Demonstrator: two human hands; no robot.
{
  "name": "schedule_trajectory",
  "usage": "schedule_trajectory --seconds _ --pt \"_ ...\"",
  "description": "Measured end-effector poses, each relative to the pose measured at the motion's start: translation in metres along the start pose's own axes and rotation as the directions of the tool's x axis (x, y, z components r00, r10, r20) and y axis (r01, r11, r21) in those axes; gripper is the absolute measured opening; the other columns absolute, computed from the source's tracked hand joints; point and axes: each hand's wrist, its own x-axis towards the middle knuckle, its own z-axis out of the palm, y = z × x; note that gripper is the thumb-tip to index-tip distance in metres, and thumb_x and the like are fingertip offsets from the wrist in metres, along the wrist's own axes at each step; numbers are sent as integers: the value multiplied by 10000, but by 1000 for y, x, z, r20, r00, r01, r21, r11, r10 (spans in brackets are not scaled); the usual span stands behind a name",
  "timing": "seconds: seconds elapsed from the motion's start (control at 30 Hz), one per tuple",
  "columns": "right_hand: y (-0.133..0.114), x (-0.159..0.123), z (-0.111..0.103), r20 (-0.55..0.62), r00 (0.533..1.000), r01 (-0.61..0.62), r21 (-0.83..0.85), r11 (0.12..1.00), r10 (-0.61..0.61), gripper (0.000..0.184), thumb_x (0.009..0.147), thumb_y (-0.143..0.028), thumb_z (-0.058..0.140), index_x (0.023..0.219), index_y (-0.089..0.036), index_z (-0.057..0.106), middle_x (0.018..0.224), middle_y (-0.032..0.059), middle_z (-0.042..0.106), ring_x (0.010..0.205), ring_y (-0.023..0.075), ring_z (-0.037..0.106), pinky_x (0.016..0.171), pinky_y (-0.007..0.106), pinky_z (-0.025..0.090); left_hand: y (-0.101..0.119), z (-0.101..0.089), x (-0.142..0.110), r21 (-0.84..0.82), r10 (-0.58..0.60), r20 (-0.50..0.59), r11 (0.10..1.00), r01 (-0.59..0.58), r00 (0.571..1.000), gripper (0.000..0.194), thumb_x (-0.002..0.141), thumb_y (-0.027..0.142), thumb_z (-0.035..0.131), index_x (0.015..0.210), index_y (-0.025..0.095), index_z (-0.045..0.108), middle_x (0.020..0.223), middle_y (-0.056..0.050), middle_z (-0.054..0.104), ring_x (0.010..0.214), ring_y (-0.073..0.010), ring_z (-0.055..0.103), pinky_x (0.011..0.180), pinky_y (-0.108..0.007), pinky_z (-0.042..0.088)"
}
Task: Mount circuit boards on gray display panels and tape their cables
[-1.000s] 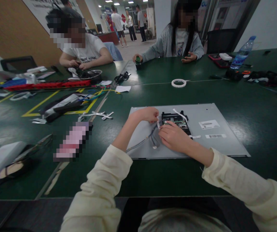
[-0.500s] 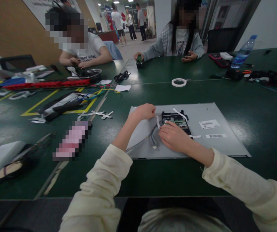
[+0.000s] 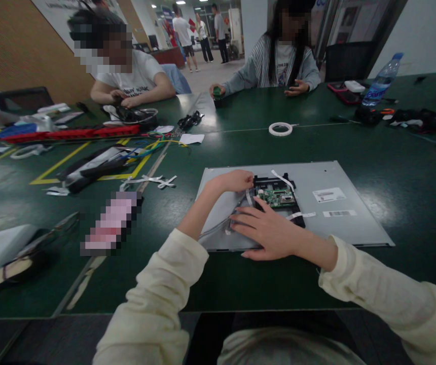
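A grey flat metal panel (image 3: 328, 223) lies on the green table, with a black bracket (image 3: 297, 219) and a green circuit board (image 3: 279, 197) at its middle. My left hand (image 3: 235, 180) is at the bracket's upper left corner, fingers closed; what is between the fingertips is hidden. Just below it a white tape strip (image 3: 249, 197) lies at the bracket's left edge. My right hand (image 3: 269, 230) is open, fingers spread over the grey cables (image 3: 218, 227) left of the board. Two more tape strips, an upper one (image 3: 282, 180) and a lower one (image 3: 303, 215), stick to the bracket's right side.
A white tape roll (image 3: 280, 129) lies beyond the panel. Left are a phone (image 3: 111, 223), crossed tape strips (image 3: 159, 180), a white device (image 3: 5, 253) and a black pouch (image 3: 92, 165). A water bottle (image 3: 383, 81) stands far right. Two people sit across the table.
My right hand has left the tape strip's lower end, moved toward me and spread its fingers over the cables. My left hand has shifted slightly right to the bracket's corner.
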Motion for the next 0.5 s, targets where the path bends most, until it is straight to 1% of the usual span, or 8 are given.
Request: schedule_trajectory --seconds 0.1,0.2,0.27,0.33,0.4,0.5 --pt "-4 0 2 20 1000 -25 29 999 24 637 890 -548 392 1353 -112 434 1413 122 405 1322 263 282 1119 545 83 -1 4 3 43 -1 -42 999 3 999 237 815 242 431 874 134 634 842 -72 678 706 -158 566 611 -235 369" --pt "-5 1 3 22 999 -51 43 998 50 639 870 -525 438 1347 -100 434 1436 134 365 1332 266 263 1125 513 117 1 4 3 54 -10 -42 998 12 999 239 815 225 427 886 133 636 863 -80 680 724 -162 570 627 -241 376" --pt "-4 1 3 18 998 -61 53 997 60 647 864 -505 460 1378 -115 404 1461 131 320 1341 275 246 1119 507 142 3 3 2 60 -16 -39 998 18 999 237 815 228 432 888 136 638 858 -79 683 720 -165 573 627 -246 379" --pt "-4 0 2 22 998 -65 61 996 64 643 871 -480 462 1418 -159 360 1487 119 269 1349 287 230 1110 515 156 6 -1 -2 52 -32 -33 998 33 999 243 817 242 441 910 137 639 850 -78 686 706 -170 581 613 -251 382" --pt "-4 0 1 30 998 -61 60 996 59 618 882 -466 451 1432 -203 348 1499 104 247 1355 300 216 1105 536 143 8 -5 -8 45 -55 -43 997 56 998 269 823 260 452 984 137 629 879 -84 690 722 -181 598 616 -256 395" --pt "-4 0 0 37 998 -60 43 997 58 587 893 -471 433 1422 -223 373 1492 86 270 1365 310 185 1108 560 95 8 -9 -20 43 -90 -109 995 95 990 357 837 273 464 1152 142 570 972 -95 687 818 -200 625 682 -264 428"
